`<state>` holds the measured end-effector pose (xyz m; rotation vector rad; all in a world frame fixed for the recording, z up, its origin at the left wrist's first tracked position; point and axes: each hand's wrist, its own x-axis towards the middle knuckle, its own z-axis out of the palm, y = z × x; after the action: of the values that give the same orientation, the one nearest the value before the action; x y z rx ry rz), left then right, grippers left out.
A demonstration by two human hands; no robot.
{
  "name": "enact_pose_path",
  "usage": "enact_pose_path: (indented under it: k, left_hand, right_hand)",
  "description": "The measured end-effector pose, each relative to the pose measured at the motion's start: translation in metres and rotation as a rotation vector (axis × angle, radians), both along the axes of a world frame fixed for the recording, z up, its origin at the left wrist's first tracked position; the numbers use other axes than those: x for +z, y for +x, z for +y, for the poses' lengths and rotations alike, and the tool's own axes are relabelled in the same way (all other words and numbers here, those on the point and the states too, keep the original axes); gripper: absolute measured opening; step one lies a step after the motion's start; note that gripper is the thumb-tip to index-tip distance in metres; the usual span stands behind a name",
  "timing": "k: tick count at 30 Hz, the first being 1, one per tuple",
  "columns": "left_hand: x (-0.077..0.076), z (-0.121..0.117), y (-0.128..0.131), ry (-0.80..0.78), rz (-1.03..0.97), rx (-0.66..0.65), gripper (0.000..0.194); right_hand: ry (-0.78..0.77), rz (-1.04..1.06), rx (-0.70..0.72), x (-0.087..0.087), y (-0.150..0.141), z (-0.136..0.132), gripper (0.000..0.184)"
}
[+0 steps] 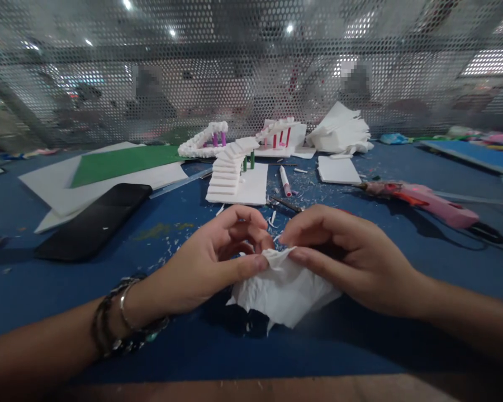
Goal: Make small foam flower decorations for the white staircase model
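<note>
A crumpled sheet of thin white tissue paper (289, 293) hangs between my hands, low over the blue table. My left hand (222, 259) pinches its upper edge between thumb and fingers. From the other side, my right hand (347, 257) grips the same edge, its thumb along the top of the fold. The two sets of fingertips are a short way apart, with a small peak of tissue between them. Just beyond lie a dark slim tool (285, 204) and white scraps. Farther back stands a white stair model (226, 176) on green posts.
A pink glue gun (436, 205) with a cable lies at right, a black case (96, 220) at left. Behind are green sheet (121, 163), a marker (285, 181), white square pads (338, 169), more stair models (279, 134) and a tissue stack (339, 131). Perforated metal screen (251, 72) closes the back.
</note>
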<state>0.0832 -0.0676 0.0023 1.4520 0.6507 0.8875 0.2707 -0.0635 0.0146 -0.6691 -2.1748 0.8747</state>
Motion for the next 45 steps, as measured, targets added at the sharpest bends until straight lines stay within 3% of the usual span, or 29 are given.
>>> enact_pose_path:
  k: [6,21,29,36,42,45]
  left_hand:
    - [-0.0032,0.0037,-0.0015,-0.180,-0.045,-0.018,0.019]
    - [-0.0072,0.0029,-0.0008,-0.179,-0.041,-0.002,0.017]
    - [-0.0067,-0.0001,0.0008,-0.087,0.038,0.028,0.015]
    - [-0.0057,-0.0024,0.0001,0.109,0.142,0.086,0.018]
    - [-0.0047,-0.0014,-0.0002,0.142,0.144,0.034,0.021]
    - [-0.0051,-0.0007,0.0007,0.137,0.147,0.035,0.021]
  right_hand:
    - [0.310,-0.127,0.120,0.0015,0.0040,0.0030,0.016]
    - [0.508,-0.188,-0.015,0.0033,0.0010,0.0011,0.007]
    - [0.376,-0.198,-0.069,0.0043,-0.0025,-0.0005,0.005]
    - [0.128,-0.144,-0.122,0.0007,-0.0041,-0.0028,0.006]
    - [-0.159,0.007,-0.085,-0.0025,-0.0058,-0.0022,0.011]
    - [-0.216,0.004,-0.074,-0.0017,-0.0058,-0.0027,0.005]
